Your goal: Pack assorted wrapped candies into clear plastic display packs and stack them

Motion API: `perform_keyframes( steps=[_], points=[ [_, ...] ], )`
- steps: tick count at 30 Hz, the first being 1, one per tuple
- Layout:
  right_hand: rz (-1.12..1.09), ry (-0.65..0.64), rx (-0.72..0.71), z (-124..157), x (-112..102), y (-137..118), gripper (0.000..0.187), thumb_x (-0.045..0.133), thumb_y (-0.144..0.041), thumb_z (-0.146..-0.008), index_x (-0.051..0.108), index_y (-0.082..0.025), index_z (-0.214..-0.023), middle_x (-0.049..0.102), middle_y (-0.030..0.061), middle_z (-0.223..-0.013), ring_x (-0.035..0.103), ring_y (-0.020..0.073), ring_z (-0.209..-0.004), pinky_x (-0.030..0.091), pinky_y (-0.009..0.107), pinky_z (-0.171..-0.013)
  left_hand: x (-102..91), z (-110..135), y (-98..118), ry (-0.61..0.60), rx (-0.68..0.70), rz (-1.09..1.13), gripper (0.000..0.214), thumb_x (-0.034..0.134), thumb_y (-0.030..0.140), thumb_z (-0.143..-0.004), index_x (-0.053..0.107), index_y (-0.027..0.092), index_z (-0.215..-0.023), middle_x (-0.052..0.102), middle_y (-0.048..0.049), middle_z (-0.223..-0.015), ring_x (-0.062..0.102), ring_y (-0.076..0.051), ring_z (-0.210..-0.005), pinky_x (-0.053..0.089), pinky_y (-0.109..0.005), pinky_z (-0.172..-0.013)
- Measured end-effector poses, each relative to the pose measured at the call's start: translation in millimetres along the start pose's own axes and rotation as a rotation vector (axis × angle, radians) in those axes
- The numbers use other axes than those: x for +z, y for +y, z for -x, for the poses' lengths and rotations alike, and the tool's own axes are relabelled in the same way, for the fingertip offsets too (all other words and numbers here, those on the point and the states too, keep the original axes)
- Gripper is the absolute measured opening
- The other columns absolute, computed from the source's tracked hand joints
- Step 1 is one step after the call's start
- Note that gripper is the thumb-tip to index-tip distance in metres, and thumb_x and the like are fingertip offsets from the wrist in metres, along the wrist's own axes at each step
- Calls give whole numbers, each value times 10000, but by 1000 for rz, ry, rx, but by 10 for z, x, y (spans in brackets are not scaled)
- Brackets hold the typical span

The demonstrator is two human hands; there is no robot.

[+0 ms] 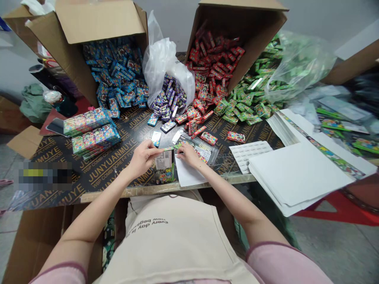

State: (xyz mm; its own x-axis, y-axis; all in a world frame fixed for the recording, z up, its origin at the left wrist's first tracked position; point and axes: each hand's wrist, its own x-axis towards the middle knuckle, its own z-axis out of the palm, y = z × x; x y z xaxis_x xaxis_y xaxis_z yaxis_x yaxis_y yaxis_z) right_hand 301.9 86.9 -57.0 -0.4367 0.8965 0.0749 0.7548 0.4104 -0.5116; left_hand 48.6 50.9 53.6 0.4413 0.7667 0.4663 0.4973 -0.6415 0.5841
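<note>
My left hand (143,156) is closed, pinching the top edge of a dark printed card package (164,167) with a pale label panel. Close beside it, my right hand (188,154) has its fingers bent around a small green printed packet (178,145), which they partly hide. A white card (188,173) lies under the right hand at the table's front edge. Just behind the hands are a clear plastic sleeve (213,153) with printed contents and a small blue packet (156,138). Loose red packets (209,137) lie beyond the right hand.
Cartons spill blue packets (118,92) and red packets (219,71). Purple packets (170,96) sit in a plastic bag; green packets (245,102) are heaped rightward. Stacked multicoloured boxes (96,138) stand left. A sticker sheet (250,154) and white cards (299,169) lie right, overhanging the table edge.
</note>
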Motion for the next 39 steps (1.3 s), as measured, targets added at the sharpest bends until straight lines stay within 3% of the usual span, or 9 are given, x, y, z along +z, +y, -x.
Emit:
perform_keyframes(
  steps=[7,11,14,17,19,22,30,34,39],
  points=[
    [-173,80,82,186,119,-77,193,512,-136,-834,633,-190,-693,636,93,-773,536,218,-781,401,351,-780,24,8,2,14,-39,-2,243,525,205,-897,748,248,-983,532,-33,-756,518,-158,-722,413,-282,-639],
    [-251,109,137,172,72,-81,135,524,-177,-814,596,-193,-701,623,49,-705,535,188,-707,402,314,-715,31,8,28,22,-56,-19,231,525,209,-898,745,235,-962,537,-31,-740,523,-158,-723,411,-277,-638],
    [-422,154,188,17,-174,-179,145,547,-293,-827,565,-195,-721,610,18,-698,534,163,-670,405,281,-658,57,6,33,67,-70,0,184,549,202,-879,733,216,-873,572,-35,-721,543,-168,-717,414,-289,-643],
    [-774,172,153,-161,-547,-479,223,619,-406,-800,564,-196,-747,648,28,-839,569,160,-777,426,267,-700,89,-4,23,126,-100,27,113,612,203,-828,674,202,-733,626,-39,-705,576,-186,-716,445,-322,-685],
    [-916,62,62,-248,-767,-736,252,663,-428,-773,574,-195,-736,662,35,-922,585,168,-861,440,268,-737,102,-12,18,144,-114,29,123,637,205,-799,631,206,-676,646,-35,-691,589,-191,-706,464,-343,-716],
    [-900,-154,-75,-332,-929,-1029,260,692,-417,-757,591,-185,-698,658,28,-860,581,158,-816,441,263,-707,98,-21,24,142,-109,18,121,632,201,-778,607,210,-661,651,-32,-675,597,-194,-697,478,-358,-742],
    [-833,-278,-110,-463,-806,-1047,248,703,-378,-739,595,-169,-663,582,-29,-623,479,97,-575,363,219,-539,70,-25,116,148,-97,9,73,627,209,-730,581,208,-673,642,-35,-692,584,-187,-694,469,-347,-729],
    [-900,-303,-57,-484,-789,-1014,262,731,-387,-700,593,-172,-642,586,-30,-587,491,97,-545,360,220,-523,118,-27,100,216,-136,33,211,707,302,-731,559,208,-612,620,-24,-647,577,-188,-677,459,-343,-710],
    [-1076,-252,54,-455,-699,-1032,275,787,-331,-611,572,-194,-715,628,-31,-601,565,122,-567,413,237,-568,185,-26,90,217,-141,17,220,680,267,-774,555,207,-604,614,-25,-646,566,-187,-683,436,-318,-663]
  ],
)
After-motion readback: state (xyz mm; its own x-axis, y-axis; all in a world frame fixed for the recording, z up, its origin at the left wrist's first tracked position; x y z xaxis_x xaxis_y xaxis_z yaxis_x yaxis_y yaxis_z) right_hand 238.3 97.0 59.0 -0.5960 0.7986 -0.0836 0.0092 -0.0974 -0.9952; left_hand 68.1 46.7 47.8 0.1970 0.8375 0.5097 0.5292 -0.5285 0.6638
